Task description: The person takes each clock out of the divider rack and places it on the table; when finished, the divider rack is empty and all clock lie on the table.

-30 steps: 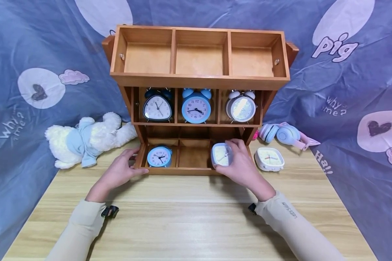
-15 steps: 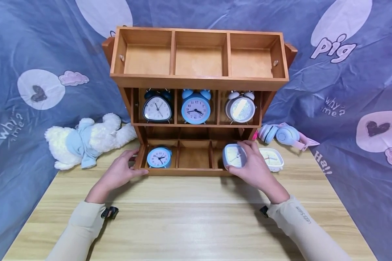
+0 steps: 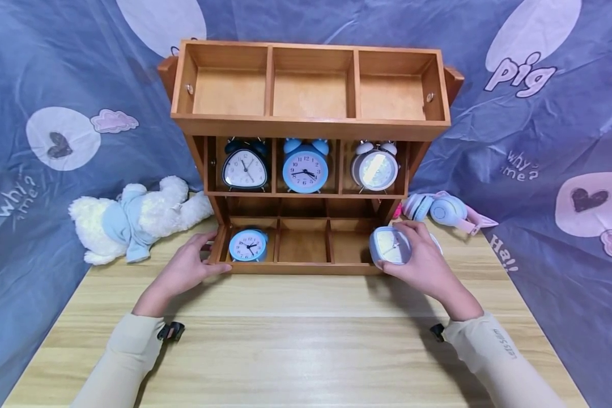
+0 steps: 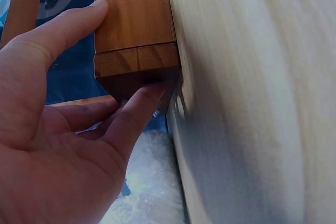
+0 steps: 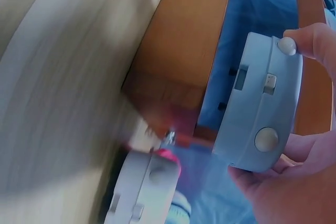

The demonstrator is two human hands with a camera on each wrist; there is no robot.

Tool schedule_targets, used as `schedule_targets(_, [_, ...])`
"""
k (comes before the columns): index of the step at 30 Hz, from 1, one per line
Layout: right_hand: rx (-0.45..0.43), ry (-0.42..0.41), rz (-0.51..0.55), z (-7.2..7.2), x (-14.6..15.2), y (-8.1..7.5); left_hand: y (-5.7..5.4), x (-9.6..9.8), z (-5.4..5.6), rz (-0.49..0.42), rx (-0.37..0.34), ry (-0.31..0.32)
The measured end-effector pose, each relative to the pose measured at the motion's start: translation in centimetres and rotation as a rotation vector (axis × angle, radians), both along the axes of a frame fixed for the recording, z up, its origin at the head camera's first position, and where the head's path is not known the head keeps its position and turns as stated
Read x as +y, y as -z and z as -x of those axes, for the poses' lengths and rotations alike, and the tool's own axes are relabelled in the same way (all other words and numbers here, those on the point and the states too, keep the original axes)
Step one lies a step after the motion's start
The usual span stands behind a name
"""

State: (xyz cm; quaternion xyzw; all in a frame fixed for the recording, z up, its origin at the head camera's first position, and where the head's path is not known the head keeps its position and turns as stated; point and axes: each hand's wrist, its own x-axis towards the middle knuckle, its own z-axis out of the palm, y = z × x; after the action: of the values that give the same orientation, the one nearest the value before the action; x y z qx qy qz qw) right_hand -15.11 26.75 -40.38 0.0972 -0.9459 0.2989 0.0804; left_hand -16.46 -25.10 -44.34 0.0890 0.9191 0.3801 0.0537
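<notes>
My right hand (image 3: 425,263) pinches a pale blue, rounded-square alarm clock (image 3: 390,245) by its edges, at the lower right end of the wooden shelf (image 3: 311,129). In the right wrist view the clock's underside (image 5: 257,103) shows buttons, and it is held up off the shelf's end. Behind that hand a white square alarm clock (image 5: 144,187) on the table is mostly hidden in the head view. My left hand (image 3: 188,260) grips the shelf's lower left corner, thumb on the front rail (image 4: 134,14) and fingers behind the end. Beside it a round blue alarm clock (image 3: 248,245) stands in the bottom-left compartment.
Three twin-bell clocks fill the middle row: dark (image 3: 245,168), blue (image 3: 305,169) and white (image 3: 374,168). A white plush toy (image 3: 137,220) lies left of the shelf. Headphones (image 3: 446,209) lie to the right, near the blue cloth backdrop (image 3: 530,130).
My right hand has carried the pale blue clock rightward from the bottom-right compartment to the shelf's right end, now covering most of the white clock. My left hand has stayed put.
</notes>
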Motion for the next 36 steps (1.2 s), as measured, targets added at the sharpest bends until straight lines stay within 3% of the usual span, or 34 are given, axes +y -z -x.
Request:
schedule_targets(9, [0.013, 0.041, -0.029, -0.5, 2.8, -0.4, 0.0, 0.0, 0.0, 0.037, 0.000, -0.004])
schedule_targets(23, [0.077, 0.056, -0.037, -0.5, 7.9, -0.8, 0.3, -0.1, 0.0, 0.014, 0.006, 0.003])
schedule_targets(36, [-0.003, 0.127, -0.049, 0.4, 12.9, 0.5, 0.2, -0.1, 0.0, 0.022, 0.011, 0.000])
